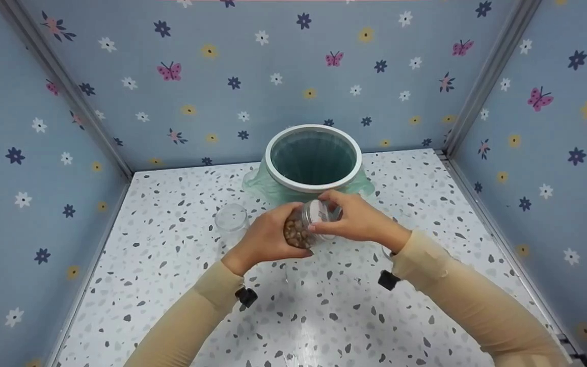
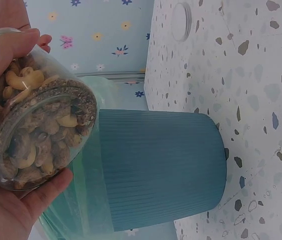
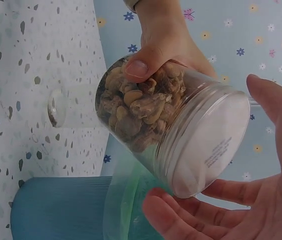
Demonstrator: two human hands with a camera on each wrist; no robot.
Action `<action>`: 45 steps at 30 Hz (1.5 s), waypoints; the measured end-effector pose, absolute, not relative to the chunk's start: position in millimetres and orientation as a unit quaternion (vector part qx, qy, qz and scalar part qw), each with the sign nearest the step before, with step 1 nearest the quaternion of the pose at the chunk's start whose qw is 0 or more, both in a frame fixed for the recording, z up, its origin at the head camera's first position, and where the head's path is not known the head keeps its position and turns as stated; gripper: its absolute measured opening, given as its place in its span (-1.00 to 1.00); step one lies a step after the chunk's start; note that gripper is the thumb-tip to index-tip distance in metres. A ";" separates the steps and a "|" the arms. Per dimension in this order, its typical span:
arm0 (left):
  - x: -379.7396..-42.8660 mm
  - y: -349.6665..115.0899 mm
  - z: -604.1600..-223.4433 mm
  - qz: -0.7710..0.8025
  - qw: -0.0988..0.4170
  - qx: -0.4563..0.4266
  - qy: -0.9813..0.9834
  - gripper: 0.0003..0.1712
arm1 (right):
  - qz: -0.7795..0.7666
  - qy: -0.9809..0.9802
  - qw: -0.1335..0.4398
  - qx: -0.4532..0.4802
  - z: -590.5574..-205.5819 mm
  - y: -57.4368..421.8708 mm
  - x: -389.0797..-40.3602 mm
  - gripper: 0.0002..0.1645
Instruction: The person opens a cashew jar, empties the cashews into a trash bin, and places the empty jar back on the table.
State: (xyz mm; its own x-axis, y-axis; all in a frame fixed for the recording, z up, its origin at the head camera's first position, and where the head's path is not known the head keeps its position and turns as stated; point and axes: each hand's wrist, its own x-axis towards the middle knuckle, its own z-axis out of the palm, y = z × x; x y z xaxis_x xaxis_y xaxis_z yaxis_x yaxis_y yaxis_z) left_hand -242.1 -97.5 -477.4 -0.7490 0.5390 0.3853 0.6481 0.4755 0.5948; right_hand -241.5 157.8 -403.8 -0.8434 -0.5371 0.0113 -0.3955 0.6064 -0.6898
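My left hand grips a clear plastic jar of brownish cashew nuts, fingers and thumb wrapped round its side. The jar is tilted, with its base toward the left wrist camera. A clear lid with a printed mark sits on its mouth, facing my right hand. In the right wrist view the right hand is spread around the lid. Its thumb stands apart from the rim, while the fingers lie close below; whether they touch the lid I cannot tell.
Behind the hands stands a blue ribbed bin with a white rim ring and a green liner bag. A clear, empty-looking jar is left of the left hand. Flower-patterned panels enclose the speckled table.
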 end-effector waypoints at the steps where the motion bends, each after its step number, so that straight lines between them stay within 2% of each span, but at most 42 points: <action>1: -242.1 -97.5 -477.5 -0.377 0.072 -0.347 -0.856 0.07 | -0.360 0.889 0.100 -0.266 -404.1 157.9 -241.5 -0.16; 10: -240.0 -99.3 -479.1 -0.374 0.073 -0.348 -0.856 0.05 | -0.378 0.862 0.108 -0.320 -403.9 159.4 -242.3 0.01; 22: -240.1 -101.8 -480.2 -0.378 0.074 -0.347 -0.855 0.06 | -0.349 0.844 0.073 -0.401 -407.5 161.2 -243.0 0.03; 31: -240.1 -102.6 -479.8 -0.378 0.073 -0.346 -0.856 0.08 | -0.340 0.843 0.078 -0.409 -406.2 159.8 -242.6 0.03; 45: -239.6 -104.9 -480.4 -0.387 0.064 -0.337 -0.856 0.06 | -0.351 0.833 0.052 -0.425 -402.9 167.9 -244.0 0.02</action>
State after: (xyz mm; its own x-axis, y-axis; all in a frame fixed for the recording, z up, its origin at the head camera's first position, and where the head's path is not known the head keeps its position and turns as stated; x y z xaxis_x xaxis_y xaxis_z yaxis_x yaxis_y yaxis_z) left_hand -239.6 -104.9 -480.4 -0.7651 0.5274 0.3695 0.6259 0.4744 0.6190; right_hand -244.0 167.9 -402.9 -0.6341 -0.7438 0.2112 -0.6710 0.3935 -0.6284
